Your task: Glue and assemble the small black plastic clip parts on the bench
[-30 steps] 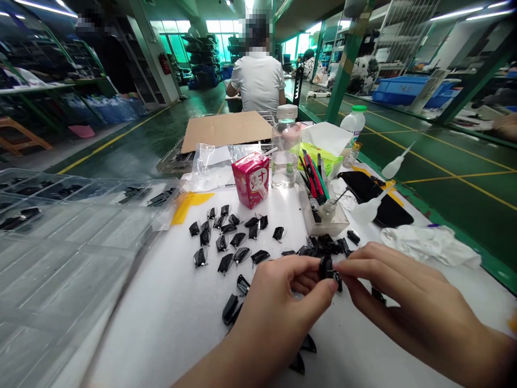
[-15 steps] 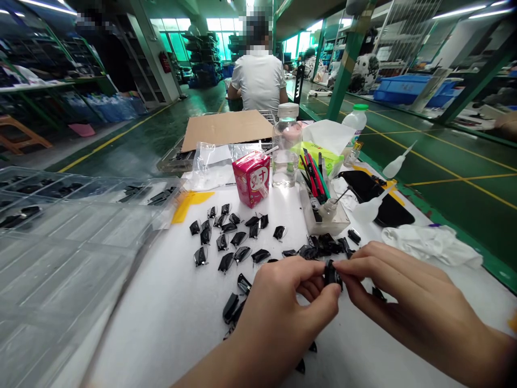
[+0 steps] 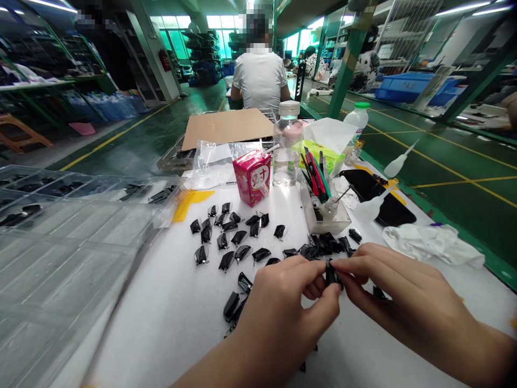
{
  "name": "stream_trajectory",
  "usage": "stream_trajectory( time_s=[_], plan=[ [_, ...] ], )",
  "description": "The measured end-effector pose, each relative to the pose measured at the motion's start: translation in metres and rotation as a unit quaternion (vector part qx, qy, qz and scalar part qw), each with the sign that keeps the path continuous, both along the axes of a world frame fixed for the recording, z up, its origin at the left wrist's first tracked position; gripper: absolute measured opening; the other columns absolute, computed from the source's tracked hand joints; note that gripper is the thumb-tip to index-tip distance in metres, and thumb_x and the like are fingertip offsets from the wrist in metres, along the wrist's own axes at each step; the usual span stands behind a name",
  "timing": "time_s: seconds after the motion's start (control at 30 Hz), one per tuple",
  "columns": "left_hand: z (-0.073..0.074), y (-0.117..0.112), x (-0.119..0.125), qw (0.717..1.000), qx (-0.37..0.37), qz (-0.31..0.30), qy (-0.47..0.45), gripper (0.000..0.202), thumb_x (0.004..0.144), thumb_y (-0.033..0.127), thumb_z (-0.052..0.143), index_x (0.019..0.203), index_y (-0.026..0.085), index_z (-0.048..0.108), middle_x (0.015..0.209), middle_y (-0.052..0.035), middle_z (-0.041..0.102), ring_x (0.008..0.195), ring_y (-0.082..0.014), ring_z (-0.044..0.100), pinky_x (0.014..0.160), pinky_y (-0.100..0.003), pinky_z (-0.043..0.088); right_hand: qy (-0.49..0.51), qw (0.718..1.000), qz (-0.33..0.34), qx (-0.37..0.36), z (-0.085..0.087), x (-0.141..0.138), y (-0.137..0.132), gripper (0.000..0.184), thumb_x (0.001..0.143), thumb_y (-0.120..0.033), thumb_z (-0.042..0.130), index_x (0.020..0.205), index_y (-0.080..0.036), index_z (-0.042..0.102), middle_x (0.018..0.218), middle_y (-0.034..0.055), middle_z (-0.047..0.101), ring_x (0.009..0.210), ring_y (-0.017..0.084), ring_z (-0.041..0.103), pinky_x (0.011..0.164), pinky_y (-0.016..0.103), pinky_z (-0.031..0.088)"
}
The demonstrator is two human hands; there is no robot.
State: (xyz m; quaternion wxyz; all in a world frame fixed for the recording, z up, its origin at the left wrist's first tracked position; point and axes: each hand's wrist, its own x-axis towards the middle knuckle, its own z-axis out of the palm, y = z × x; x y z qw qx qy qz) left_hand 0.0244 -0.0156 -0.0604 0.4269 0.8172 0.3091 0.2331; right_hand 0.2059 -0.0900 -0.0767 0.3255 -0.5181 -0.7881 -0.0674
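Note:
Between my two hands is a small black glossy part [image 3: 332, 274]; its exact kind is hard to make out. My left hand [image 3: 288, 307] pinches it between thumb and index finger. From the other side, the thumb and fingertips of my right hand [image 3: 399, 296] close on its upper edge. Beyond the hands lies a heap of black parts [image 3: 325, 245]. Loose black pieces with clear film-like edges [image 3: 239, 237] are spread over the white tabletop [image 3: 161, 312]. More black parts [image 3: 232, 307] lie left of my left wrist, partly hidden by it.
A clear compartment tray [image 3: 81, 253] covers the left side. Behind the parts stand a red drink carton [image 3: 252, 178], a clear bottle [image 3: 287, 151] and a holder with tools [image 3: 325, 213]. White cloth [image 3: 432, 243] lies at right. A person in white [image 3: 259, 78] sits ahead, back turned.
Both hands stay nearly in place on the black part, which appears slightly turned between the fingertips. The view has shifted very little.

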Motion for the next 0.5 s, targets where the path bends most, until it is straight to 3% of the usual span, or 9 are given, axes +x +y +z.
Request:
stream_trajectory(
  time_s=[0.13,0.33,0.5],
  plan=[
    [-0.0005,-0.0003,0.0009,1.0,0.016,0.003,0.002,0.013,0.086,0.018,0.063,0.082,0.015,0.075,0.07,-0.0022,0.067,0.064,-0.0149,0.062,0.063,-0.024,0.045,0.007,1.0,0.0,0.005,-0.0018,-0.0002,-0.0011,0.011,0.097,-0.009,0.054,0.103,-0.018,0.056,0.075,0.001,0.058,0.065,0.014,0.055,0.059,0.026,0.044],
    [-0.0022,0.0013,0.0006,0.999,0.039,-0.002,0.011,0.016,0.088,0.018,0.06,0.086,0.013,0.076,0.071,-0.0042,0.068,0.065,-0.016,0.062,0.062,-0.026,0.045,-0.023,1.0,0.014,0.007,-0.0016,0.0025,0.0015,0.024,0.098,-0.009,0.056,0.121,-0.014,0.057,0.083,0.002,0.058,0.073,0.012,0.057,0.064,0.023,0.046],
    [-0.0024,-0.0002,0.0007,1.0,0.028,-0.009,0.011,0.015,0.087,0.018,0.061,0.081,0.013,0.074,0.071,-0.0037,0.067,0.065,-0.0153,0.062,0.063,-0.025,0.044,-0.03,0.999,0.024,0.02,0.0009,0.0024,0.0023,0.018,0.097,-0.007,0.056,0.114,-0.011,0.06,0.082,0.0023,0.057,0.071,0.012,0.054,0.063,0.022,0.045]
  ],
)
